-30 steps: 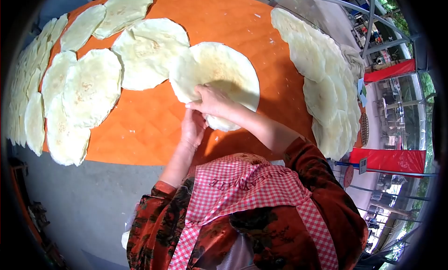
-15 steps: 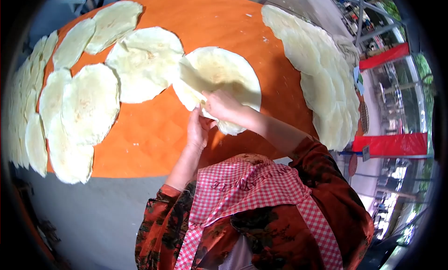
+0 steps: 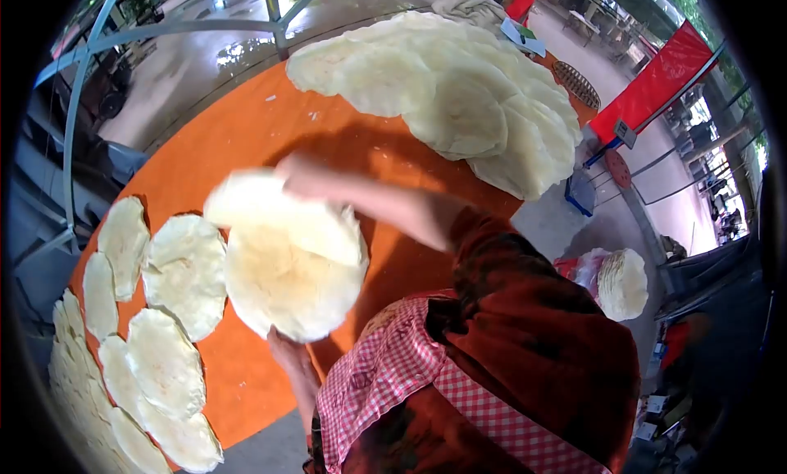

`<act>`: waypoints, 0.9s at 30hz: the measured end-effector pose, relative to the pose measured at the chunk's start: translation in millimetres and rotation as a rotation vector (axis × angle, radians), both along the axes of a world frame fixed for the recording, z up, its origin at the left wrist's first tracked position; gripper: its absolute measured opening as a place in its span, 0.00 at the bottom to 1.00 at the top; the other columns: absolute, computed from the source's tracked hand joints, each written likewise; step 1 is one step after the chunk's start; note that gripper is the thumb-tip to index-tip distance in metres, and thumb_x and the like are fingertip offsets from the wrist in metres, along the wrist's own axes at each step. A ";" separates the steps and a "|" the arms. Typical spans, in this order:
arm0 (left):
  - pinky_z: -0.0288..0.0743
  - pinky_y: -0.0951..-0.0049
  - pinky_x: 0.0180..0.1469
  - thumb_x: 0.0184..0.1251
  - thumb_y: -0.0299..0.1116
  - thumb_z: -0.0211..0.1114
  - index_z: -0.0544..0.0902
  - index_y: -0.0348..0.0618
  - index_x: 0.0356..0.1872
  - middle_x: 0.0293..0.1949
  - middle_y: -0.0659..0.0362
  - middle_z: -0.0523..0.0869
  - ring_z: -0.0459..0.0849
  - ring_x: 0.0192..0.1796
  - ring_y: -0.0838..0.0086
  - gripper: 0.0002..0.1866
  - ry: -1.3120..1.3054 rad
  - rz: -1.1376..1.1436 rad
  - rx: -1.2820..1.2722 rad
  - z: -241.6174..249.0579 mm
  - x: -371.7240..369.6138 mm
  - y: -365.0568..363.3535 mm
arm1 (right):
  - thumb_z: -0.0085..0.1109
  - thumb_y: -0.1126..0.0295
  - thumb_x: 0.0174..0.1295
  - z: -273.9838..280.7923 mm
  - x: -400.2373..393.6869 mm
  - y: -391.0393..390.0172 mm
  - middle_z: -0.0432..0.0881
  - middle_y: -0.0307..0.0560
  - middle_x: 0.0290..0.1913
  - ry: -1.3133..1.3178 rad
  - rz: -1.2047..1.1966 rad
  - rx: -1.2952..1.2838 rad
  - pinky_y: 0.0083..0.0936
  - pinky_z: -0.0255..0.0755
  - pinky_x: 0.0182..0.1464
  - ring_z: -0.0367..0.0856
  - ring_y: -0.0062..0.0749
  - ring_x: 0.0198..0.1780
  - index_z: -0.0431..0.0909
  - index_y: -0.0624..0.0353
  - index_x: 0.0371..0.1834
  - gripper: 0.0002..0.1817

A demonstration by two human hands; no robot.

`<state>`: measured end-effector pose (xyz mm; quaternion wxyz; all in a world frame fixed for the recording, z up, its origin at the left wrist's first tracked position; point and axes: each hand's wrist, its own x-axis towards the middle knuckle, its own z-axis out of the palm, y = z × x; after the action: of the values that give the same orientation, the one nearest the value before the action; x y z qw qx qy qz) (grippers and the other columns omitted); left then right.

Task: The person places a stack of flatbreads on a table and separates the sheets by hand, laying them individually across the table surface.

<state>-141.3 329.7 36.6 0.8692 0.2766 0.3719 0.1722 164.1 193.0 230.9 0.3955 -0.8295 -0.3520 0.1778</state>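
Note:
A large round flatbread [image 3: 293, 289], thin and pale with faint brown patches, is in front of me on the orange table. A paler sheet [image 3: 270, 207] stands raised across its far part, overlapping it in this view. My right hand [image 3: 310, 179], blurred by motion, is closed at this sheet's far edge. Down at the near rim of the flatbread, my left hand [image 3: 293, 361] pinches the edge with the thumb on top. Just left of it lies another flatbread [image 3: 184, 275].
Overlapping flatbreads [image 3: 459, 97] cover the table's far right side. Several more, including one flatbread [image 3: 166, 363], spread along the left. The orange tabletop [image 3: 238, 117] has a curved far edge near metal bars [image 3: 188, 38]. A stack of round sheets [image 3: 623, 284] sits lower right, off the table.
The view has turned to the right. My right hand has moved from the flatbread's near edge to its far side, raising a sheet. My left hand stays at the near edge.

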 end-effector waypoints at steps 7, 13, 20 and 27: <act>0.68 0.53 0.61 0.69 0.48 0.54 0.69 0.41 0.63 0.59 0.55 0.77 0.74 0.61 0.60 0.28 0.034 -0.002 0.010 -39.7 -52.4 8.2 | 0.54 0.71 0.53 -48.7 226.7 -252.3 0.82 0.46 0.33 -0.004 -0.438 0.365 0.33 0.74 0.35 0.80 0.33 0.34 0.80 0.64 0.42 0.14; 0.63 0.49 0.65 0.66 0.58 0.53 0.75 0.50 0.59 0.62 0.56 0.76 0.68 0.67 0.58 0.28 -0.334 0.044 -0.092 -11.4 -60.0 -10.8 | 0.60 0.68 0.53 -222.3 282.2 -333.9 0.80 0.47 0.44 -0.082 -0.742 -0.113 0.32 0.73 0.52 0.78 0.35 0.50 0.76 0.61 0.49 0.19; 0.64 0.52 0.66 0.71 0.40 0.52 0.67 0.38 0.65 0.62 0.50 0.74 0.72 0.64 0.57 0.25 -0.239 0.132 -0.125 24.7 -28.1 -20.5 | 0.65 0.67 0.53 -172.1 123.8 -187.1 0.81 0.50 0.44 -0.401 -0.528 0.047 0.33 0.72 0.51 0.79 0.36 0.45 0.78 0.61 0.43 0.16; 0.72 0.58 0.59 0.69 0.57 0.54 0.63 0.43 0.67 0.62 0.52 0.72 0.73 0.62 0.61 0.34 -0.321 -0.011 -0.019 87.6 20.4 -40.5 | 0.70 0.47 0.49 -103.0 -144.3 -28.4 0.68 0.60 0.64 -0.219 0.645 0.070 0.42 0.62 0.67 0.67 0.52 0.65 0.59 0.64 0.68 0.48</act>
<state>-120.9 289.2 124.1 0.9210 0.2395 0.2281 0.2058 19.8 164.6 127.9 0.3068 -0.6755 -0.6426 0.1913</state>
